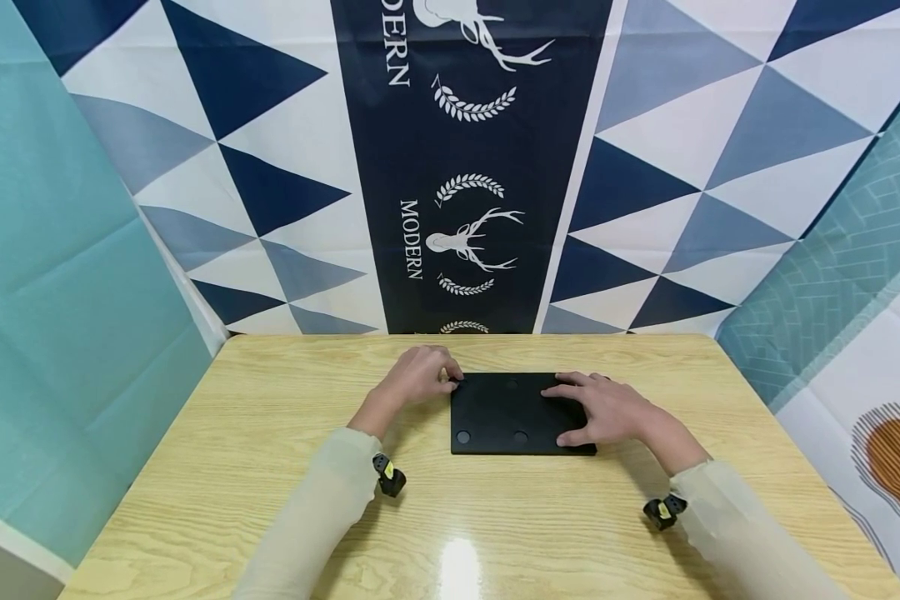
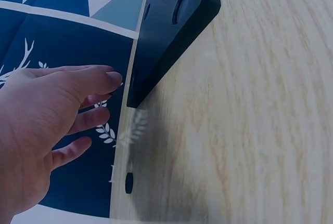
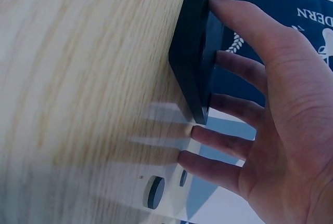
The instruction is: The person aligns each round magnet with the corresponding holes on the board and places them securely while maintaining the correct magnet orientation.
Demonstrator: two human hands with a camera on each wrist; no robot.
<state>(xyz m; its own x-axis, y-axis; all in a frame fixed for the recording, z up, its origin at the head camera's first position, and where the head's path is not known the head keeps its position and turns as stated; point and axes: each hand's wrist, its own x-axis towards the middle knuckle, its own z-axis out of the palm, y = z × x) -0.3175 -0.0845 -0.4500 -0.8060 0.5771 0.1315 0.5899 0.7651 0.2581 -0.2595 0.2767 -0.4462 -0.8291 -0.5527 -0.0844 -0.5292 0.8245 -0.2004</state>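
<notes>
A flat black rectangular board (image 1: 495, 412) with round recesses in its face lies toward the far side of the table. At its far left corner is my left hand (image 1: 420, 375), fingers bent loosely and tips right beside the edge; the left wrist view shows nothing gripped. My right hand (image 1: 603, 408) spreads over the board's right end, with the thumb near its front edge and the fingers toward its far edge. One small black disc (image 2: 129, 182) stands out near the left hand. Beside the right fingers lies another black disc (image 3: 155, 193), with a smaller-looking disc (image 3: 183, 178) behind it.
The light wood table (image 1: 270, 467) ends just beyond the board against a patterned cloth (image 1: 487, 167) with deer and triangles. A teal cloth (image 1: 60, 292) hangs along the left side. Small black cameras sit on both sleeved wrists.
</notes>
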